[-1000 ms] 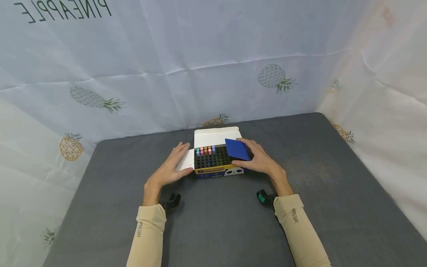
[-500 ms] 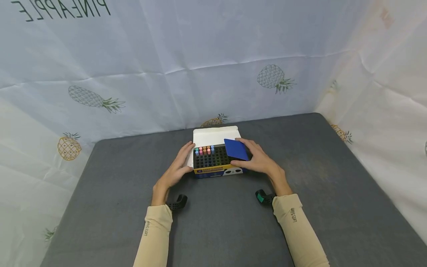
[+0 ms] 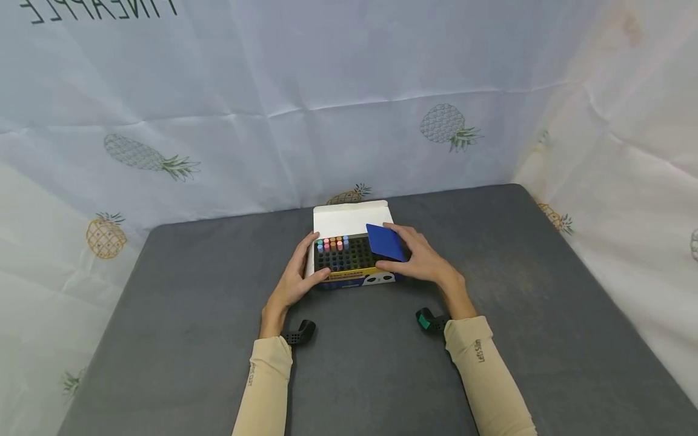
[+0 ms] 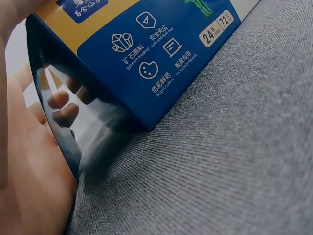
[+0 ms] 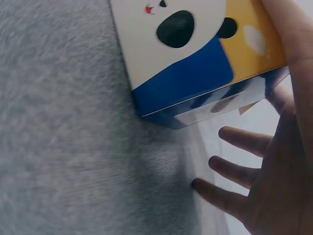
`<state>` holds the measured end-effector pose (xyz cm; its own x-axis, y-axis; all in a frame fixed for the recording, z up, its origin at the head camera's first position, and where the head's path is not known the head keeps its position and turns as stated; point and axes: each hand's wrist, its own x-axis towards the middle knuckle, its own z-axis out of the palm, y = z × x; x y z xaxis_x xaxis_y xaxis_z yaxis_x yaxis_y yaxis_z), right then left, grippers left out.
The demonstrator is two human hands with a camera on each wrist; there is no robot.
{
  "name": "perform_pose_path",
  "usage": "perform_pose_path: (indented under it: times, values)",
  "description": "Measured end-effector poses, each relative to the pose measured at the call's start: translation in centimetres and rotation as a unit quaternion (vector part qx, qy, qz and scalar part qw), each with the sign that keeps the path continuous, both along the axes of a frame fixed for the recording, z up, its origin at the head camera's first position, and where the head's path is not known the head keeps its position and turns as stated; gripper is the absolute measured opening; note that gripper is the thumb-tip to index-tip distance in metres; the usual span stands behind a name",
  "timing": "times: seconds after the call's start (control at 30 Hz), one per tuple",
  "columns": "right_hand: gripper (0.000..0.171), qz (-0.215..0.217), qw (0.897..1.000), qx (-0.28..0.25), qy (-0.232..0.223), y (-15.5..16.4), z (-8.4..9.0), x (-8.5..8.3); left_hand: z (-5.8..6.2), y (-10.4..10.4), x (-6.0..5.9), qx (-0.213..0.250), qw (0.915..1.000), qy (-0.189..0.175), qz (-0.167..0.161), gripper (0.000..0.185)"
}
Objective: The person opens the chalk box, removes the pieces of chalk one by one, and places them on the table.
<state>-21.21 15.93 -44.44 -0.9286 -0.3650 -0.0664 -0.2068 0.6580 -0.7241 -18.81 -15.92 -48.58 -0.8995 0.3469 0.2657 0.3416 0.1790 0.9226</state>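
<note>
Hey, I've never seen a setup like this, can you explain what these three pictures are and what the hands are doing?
A person wears three cameras. The head view looks down at a grey table. On it stands an open box of coloured chalk sticks. The left hand rests against the box's left end, folding the side flap in. The right hand touches the blue side flap at the right end. The other two pictures come from the wrists, showing the box's printed sides very close.
</note>
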Motion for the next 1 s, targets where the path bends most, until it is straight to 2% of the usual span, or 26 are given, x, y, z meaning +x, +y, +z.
perform_pose_path:
  times: [0.2,0.43,0.53,0.73,0.9,1.0]
  values:
    - [0.098,0.011,0.999,0.011,0.034,0.1,1.1,0.3,0.3,0.0,-0.2,0.000,0.9999,-0.013,0.000,0.081]
    - [0.094,0.025,0.993,-0.048,0.102,-0.5,2.6,0.5,0.7,-0.1,0.2,-0.007,0.9994,-0.029,0.015,0.083]
    - [0.091,0.041,0.990,-0.056,0.120,-1.4,3.4,0.4,0.7,-0.2,0.4,-0.004,0.9993,-0.031,0.020,0.083]
    - [0.086,0.068,0.992,-0.021,0.102,-2.8,5.3,-0.4,0.3,-0.2,0.2,-0.006,0.9996,-0.026,0.014,0.082]
    - [0.066,0.062,0.995,0.010,0.073,-3.1,6.1,-0.9,0.1,-0.2,0.0,-0.006,0.9997,-0.020,0.014,0.082]
    - [0.063,0.057,0.996,0.018,0.071,-3.0,6.3,-0.9,0.0,-0.3,0.0,-0.004,0.9997,-0.018,0.015,0.082]
